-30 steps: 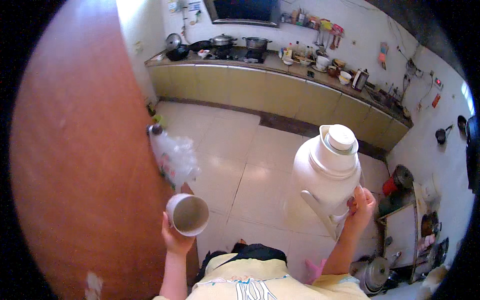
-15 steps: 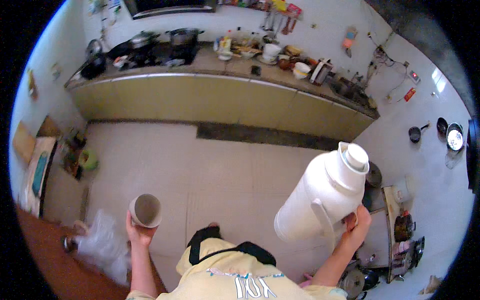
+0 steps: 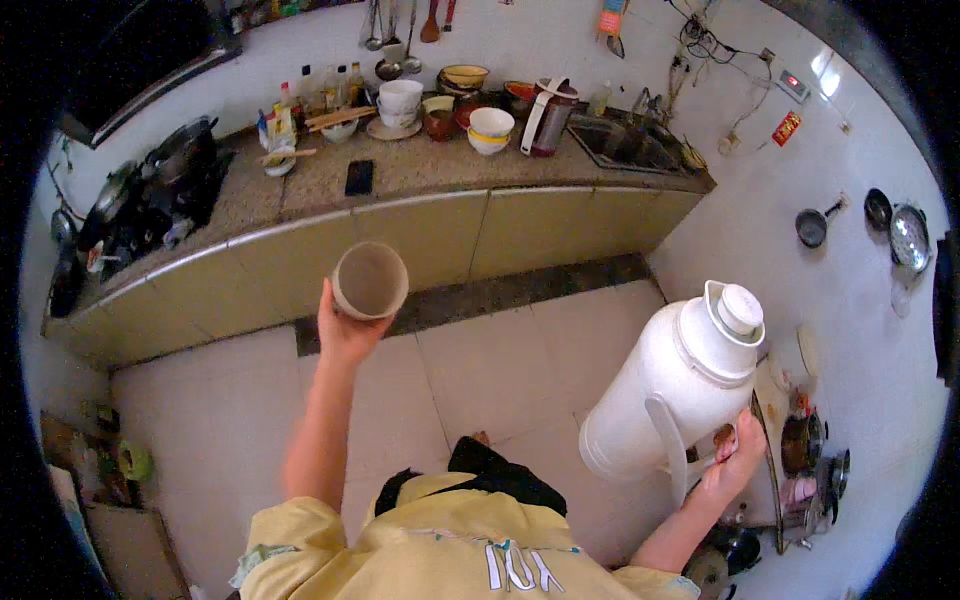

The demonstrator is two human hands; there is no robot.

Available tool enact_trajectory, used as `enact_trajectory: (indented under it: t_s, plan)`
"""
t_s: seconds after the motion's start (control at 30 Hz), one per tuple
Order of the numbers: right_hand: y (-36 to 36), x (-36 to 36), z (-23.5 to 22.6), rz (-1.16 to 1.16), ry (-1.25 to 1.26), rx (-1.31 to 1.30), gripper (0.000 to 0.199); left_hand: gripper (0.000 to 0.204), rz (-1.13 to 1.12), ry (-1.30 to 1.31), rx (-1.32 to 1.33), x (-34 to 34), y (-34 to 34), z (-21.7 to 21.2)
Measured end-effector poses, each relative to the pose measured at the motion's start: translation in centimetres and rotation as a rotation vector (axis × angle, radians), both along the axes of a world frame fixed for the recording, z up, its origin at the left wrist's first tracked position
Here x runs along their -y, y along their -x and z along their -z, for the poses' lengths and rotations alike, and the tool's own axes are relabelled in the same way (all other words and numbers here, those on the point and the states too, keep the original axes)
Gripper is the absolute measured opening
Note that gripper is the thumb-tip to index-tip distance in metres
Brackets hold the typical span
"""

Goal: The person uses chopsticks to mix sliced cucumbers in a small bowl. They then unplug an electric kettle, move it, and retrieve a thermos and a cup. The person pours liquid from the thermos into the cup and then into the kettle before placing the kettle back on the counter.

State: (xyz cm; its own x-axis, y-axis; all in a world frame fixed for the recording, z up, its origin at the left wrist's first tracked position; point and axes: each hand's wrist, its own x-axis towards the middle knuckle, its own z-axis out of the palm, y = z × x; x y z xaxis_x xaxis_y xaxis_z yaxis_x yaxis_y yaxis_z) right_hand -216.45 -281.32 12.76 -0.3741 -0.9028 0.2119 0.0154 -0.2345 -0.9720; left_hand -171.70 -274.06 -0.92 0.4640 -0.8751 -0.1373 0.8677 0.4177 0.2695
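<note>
A pale, empty-looking cup [image 3: 374,284] is held out in front of me, its open mouth facing up towards me. My left hand [image 3: 350,338] is closed around its lower side. On the right, a large white thermos jug [image 3: 668,375] leans with its lidded, spouted top up and to the right. My right hand [image 3: 732,462] is closed on the handle side of the jug; the body partly hides the fingers. Cup and jug are well apart.
A long counter [image 3: 430,172] crosses ahead, bearing bowls [image 3: 490,128], a black phone-like slab [image 3: 359,177], an electric kettle [image 3: 548,118] and a sink [image 3: 632,140]. Pots stand on the stove [image 3: 150,215] at left. Pans [image 3: 811,228] hang on the right wall; cookware [image 3: 803,440] stands below.
My view has turned right and come nearer the counter. My left hand has reached forward and up with the cup. The thermos jug stays in my right hand, at a similar tilt.
</note>
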Motion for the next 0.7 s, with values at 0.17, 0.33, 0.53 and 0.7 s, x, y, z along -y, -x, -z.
enact_trajectory:
  t_s: [0.17, 0.33, 0.53, 0.7]
  plan:
    - [-2.0, 13.1, -0.9, -0.007, -0.027, -0.008, 0.023, 0.054, -0.012, -0.140, -0.156, 11.6, -1.1, 0.3]
    - [-3.7, 25.0, -0.3, 0.005, 0.059, -0.048, 0.015, 0.054, -0.041, -0.162, -0.091, 21.6, -6.4, 3.6]
    - [-5.9, 40.4, 1.3, -0.019, 0.207, -0.167, 0.015, 0.057, 0.012, -0.327, -0.115, 35.8, -14.9, 9.3]
    - [-11.7, 50.2, -2.2, -0.160, 0.054, -0.039, 0.015, 0.057, 0.030, -0.372, -0.064, 43.2, -16.6, 8.7]
